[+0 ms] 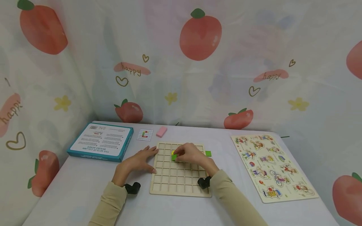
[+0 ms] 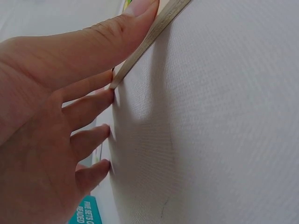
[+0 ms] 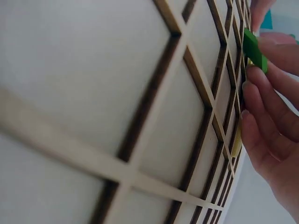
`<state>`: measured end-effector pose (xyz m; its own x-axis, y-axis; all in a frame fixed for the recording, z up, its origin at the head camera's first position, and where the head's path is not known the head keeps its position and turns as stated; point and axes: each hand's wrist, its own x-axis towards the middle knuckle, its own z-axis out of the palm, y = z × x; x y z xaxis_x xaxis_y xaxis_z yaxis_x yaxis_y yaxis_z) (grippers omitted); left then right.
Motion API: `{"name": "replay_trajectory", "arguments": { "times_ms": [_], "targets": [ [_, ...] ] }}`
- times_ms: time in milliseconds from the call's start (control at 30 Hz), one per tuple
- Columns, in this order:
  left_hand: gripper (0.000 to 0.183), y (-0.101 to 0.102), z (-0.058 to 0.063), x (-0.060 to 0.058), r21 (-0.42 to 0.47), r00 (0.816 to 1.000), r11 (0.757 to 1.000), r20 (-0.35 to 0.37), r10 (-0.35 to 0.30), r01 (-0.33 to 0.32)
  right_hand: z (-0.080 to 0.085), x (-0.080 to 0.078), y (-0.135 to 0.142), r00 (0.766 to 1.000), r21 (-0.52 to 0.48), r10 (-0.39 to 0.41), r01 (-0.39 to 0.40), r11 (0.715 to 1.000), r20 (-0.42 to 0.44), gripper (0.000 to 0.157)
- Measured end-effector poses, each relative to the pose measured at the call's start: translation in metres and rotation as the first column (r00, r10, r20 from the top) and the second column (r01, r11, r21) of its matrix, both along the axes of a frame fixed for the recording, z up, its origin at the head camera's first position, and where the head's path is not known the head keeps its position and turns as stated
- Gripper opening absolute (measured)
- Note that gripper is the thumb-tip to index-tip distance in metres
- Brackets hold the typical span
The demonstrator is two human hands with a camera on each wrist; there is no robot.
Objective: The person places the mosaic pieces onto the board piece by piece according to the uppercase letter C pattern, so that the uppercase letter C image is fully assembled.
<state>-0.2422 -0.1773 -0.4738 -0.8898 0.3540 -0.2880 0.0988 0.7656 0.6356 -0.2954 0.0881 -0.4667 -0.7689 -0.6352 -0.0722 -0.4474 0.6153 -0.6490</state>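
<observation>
A wooden grid board (image 1: 181,183) with square cells lies on the white table. My right hand (image 1: 190,154) is over its upper middle, pinching a small green tile (image 1: 174,158) between thumb and fingers. In the right wrist view the green tile (image 3: 252,46) is tilted close to the grid. Just behind it, a yellow tile (image 1: 172,153) shows, partly hidden by the fingers. My left hand (image 1: 138,162) rests with spread fingers at the board's left edge; in the left wrist view its thumb (image 2: 126,32) touches that edge.
Another green tile (image 1: 208,153) lies beside the board's right edge. Behind the board are a pattern card (image 1: 145,134) and a pink block (image 1: 161,131). A teal-edged box (image 1: 100,141) sits at left, a picture puzzle board (image 1: 271,169) at right. Cloth walls rise behind the table.
</observation>
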Motion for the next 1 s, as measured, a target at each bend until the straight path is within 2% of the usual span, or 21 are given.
{"name": "replay_trajectory", "arguments": {
  "times_ms": [400,600,733,1000],
  "targets": [
    [0.093,0.000,-0.001,-0.001,-0.004,1.000,1.000,-0.001,-0.004,0.004,-0.002,0.002,-0.004,0.999,0.054,0.001,0.001,0.999,-0.038,0.021],
    [0.093,0.000,-0.004,-0.002,-0.014,1.000,1.000,-0.002,-0.004,0.004,0.002,0.003,0.002,1.000,0.027,0.002,-0.002,1.000,-0.009,0.022],
    [0.093,0.001,-0.006,-0.003,-0.013,1.000,1.000,0.002,0.005,-0.005,0.004,0.003,0.011,0.999,0.013,-0.031,0.031,0.999,-0.010,0.020],
    [0.094,0.001,-0.004,-0.002,-0.013,1.000,1.000,-0.011,-0.001,0.001,0.008,0.001,0.039,0.987,0.005,-0.158,0.158,0.987,-0.020,0.014]
  ]
}}
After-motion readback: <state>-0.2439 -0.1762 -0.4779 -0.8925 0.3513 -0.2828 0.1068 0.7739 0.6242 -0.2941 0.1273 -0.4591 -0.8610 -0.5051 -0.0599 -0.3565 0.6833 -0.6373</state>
